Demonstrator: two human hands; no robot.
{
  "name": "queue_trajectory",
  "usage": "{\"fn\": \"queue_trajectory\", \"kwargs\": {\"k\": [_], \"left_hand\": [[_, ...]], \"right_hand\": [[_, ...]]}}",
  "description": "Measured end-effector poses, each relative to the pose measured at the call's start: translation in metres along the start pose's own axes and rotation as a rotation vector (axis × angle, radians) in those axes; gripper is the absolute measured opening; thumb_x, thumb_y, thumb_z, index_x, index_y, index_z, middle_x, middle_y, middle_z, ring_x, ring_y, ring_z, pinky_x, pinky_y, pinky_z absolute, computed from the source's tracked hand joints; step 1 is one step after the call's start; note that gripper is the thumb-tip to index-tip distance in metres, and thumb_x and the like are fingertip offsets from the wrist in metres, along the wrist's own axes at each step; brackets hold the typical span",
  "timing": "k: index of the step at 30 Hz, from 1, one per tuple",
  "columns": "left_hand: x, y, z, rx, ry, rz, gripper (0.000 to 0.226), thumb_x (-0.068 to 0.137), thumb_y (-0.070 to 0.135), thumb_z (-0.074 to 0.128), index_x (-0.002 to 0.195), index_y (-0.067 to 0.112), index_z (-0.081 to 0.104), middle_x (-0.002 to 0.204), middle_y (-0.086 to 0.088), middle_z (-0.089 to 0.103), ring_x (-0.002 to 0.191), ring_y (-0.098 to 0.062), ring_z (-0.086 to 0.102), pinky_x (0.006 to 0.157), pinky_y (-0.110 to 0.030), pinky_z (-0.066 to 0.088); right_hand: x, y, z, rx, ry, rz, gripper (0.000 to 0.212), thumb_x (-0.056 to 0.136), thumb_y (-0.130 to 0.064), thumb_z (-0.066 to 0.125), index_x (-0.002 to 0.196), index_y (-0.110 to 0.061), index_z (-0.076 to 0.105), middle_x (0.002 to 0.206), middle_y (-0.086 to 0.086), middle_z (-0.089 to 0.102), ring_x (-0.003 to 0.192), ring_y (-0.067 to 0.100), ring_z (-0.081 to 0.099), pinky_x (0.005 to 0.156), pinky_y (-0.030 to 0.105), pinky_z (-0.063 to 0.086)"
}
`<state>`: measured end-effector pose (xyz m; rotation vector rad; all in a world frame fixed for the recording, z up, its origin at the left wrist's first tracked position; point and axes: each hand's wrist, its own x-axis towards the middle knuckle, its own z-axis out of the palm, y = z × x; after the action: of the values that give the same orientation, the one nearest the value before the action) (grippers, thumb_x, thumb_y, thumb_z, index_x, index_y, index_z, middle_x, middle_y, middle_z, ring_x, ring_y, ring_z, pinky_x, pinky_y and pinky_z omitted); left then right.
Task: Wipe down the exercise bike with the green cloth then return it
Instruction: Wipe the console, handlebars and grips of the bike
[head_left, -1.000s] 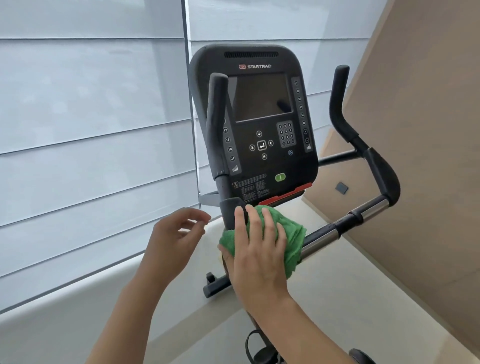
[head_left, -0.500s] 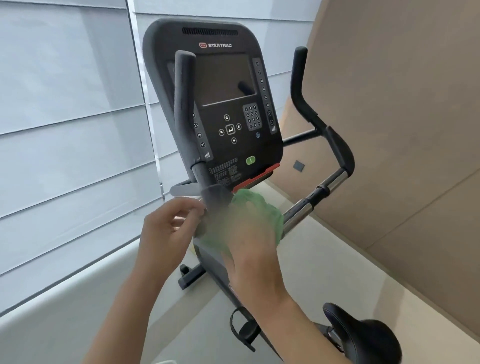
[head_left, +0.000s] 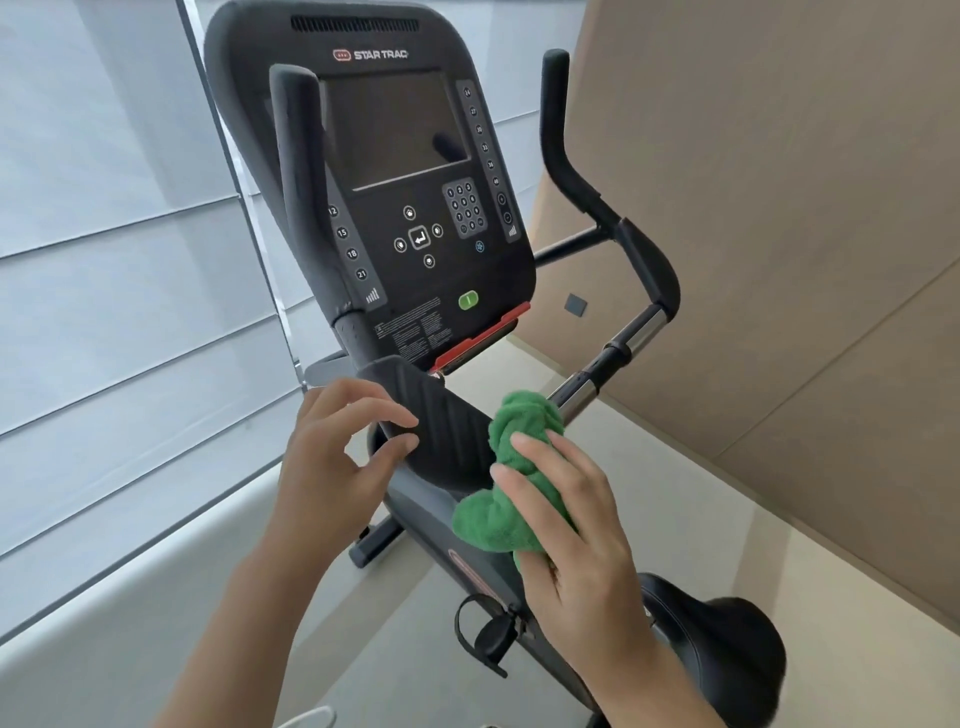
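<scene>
Item: black upright exercise bike (head_left: 447, 525), frame rising from lower right to upper left. Black console with dark screen (head_left: 395, 171) faces the camera, tilted back. Two black foam-covered handlebar uprights (head_left: 298, 197) stand either side of it; a chrome handlebar section (head_left: 613, 358) slants up to the right. Black ribbed tray (head_left: 441, 431) sits below the console; black saddle (head_left: 722, 654) at lower right.

Item: crumpled green terry cloth (head_left: 519, 467), long axis running roughly vertical, upper end near the chrome bar, lower end against the frame, just right of the tray.

Right hand (head_left: 576, 551): fingers loosely extended over the cloth, pressing it to the bike; thumb hidden, so a pinch grip cannot be ruled out.

Left hand (head_left: 337, 457): half open, fingers curved, holding nothing, fingertips at the tray's left edge.

Surroundings: pale window blinds (head_left: 104, 260) left, tan panelled wall (head_left: 779, 208) right, light floor (head_left: 675, 493).
</scene>
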<state>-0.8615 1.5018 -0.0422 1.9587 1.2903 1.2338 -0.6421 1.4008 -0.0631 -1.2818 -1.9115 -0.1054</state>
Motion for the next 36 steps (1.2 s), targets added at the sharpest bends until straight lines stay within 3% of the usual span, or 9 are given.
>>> {"fn": "queue_trajectory", "kwargs": {"k": [2,5,9,11,14,20,24,30,36], "left_hand": [[0.002,-0.002,0.000,-0.028,0.012,-0.018,0.026,0.081,0.003,0.088,0.085,0.025,0.075,0.103,0.010,0.066,0.107,-0.022,0.057,0.093,-0.043,0.049],[0.003,-0.005,0.002,-0.069,0.021,-0.055,0.026,0.080,0.006,0.089,0.082,0.026,0.074,0.101,0.011,0.067,0.107,-0.021,0.059,0.092,-0.051,0.052],[0.004,-0.009,0.006,-0.130,0.025,-0.089,0.029,0.078,0.003,0.089,0.082,0.028,0.073,0.101,0.008,0.066,0.106,-0.026,0.061,0.092,-0.055,0.054],[0.005,-0.012,0.008,-0.169,0.024,-0.086,0.032,0.078,0.000,0.088,0.082,0.028,0.074,0.101,0.006,0.065,0.104,-0.031,0.062,0.093,-0.058,0.054],[0.006,-0.014,0.008,-0.205,0.023,-0.088,0.035,0.078,-0.002,0.087,0.081,0.030,0.074,0.101,0.006,0.064,0.102,-0.034,0.063,0.094,-0.060,0.055],[0.005,-0.008,0.009,-0.209,0.023,-0.091,0.038,0.081,-0.003,0.085,0.082,0.032,0.073,0.101,0.007,0.062,0.100,-0.025,0.065,0.094,-0.050,0.058],[0.002,-0.006,0.010,-0.211,0.035,-0.108,0.039,0.082,-0.006,0.083,0.082,0.031,0.073,0.103,0.007,0.063,0.102,-0.025,0.065,0.093,-0.053,0.058],[-0.004,-0.003,0.013,-0.209,0.071,-0.113,0.040,0.083,-0.009,0.081,0.082,0.030,0.073,0.105,0.007,0.062,0.102,-0.024,0.064,0.092,-0.051,0.059],[-0.002,-0.003,0.014,-0.232,0.072,-0.123,0.033,0.084,-0.008,0.080,0.082,0.024,0.074,0.104,0.009,0.062,0.099,-0.023,0.065,0.089,-0.048,0.061]], "right_hand": [[0.021,-0.001,0.008,-0.018,-0.115,0.041,0.047,0.107,-0.029,0.059,0.153,-0.022,0.053,0.166,0.003,0.035,0.156,0.034,0.028,0.123,0.053,0.035],[0.044,-0.003,0.027,-0.250,-0.417,0.200,0.090,0.092,-0.068,0.060,0.166,-0.033,0.021,0.175,0.006,0.007,0.162,0.032,0.005,0.125,0.064,0.023],[0.065,-0.007,0.049,-0.440,-0.448,0.313,0.125,0.073,-0.082,0.070,0.166,-0.026,0.010,0.169,0.017,0.019,0.154,0.040,0.027,0.121,0.063,0.029],[0.074,-0.002,0.054,-0.465,-0.411,0.267,0.120,0.068,-0.078,0.074,0.162,-0.023,0.022,0.150,0.016,0.041,0.133,0.036,0.049,0.110,0.057,0.041],[0.095,0.015,0.048,-0.343,-0.540,0.249,0.118,0.057,-0.072,0.076,0.155,-0.032,0.026,0.121,0.004,0.051,0.105,0.029,0.058,0.092,0.048,0.046],[0.131,0.035,0.028,-0.027,-0.783,0.349,0.122,0.041,-0.081,0.083,0.147,-0.048,0.030,0.129,-0.014,0.064,0.112,0.017,0.063,0.094,0.042,0.052],[0.105,0.020,0.034,-0.139,-0.584,0.335,0.111,0.051,-0.072,0.081,0.146,-0.041,0.034,0.120,-0.007,0.058,0.105,0.021,0.061,0.092,0.044,0.051],[0.064,-0.009,0.057,-0.463,-0.244,0.283,0.117,0.060,-0.058,0.089,0.157,-0.020,0.035,0.139,0.011,0.051,0.126,0.031,0.054,0.109,0.053,0.044],[0.109,0.017,0.036,-0.255,-0.656,0.302,0.118,0.054,-0.065,0.082,0.153,-0.040,0.024,0.117,-0.001,0.051,0.106,0.025,0.058,0.094,0.047,0.047]]}}
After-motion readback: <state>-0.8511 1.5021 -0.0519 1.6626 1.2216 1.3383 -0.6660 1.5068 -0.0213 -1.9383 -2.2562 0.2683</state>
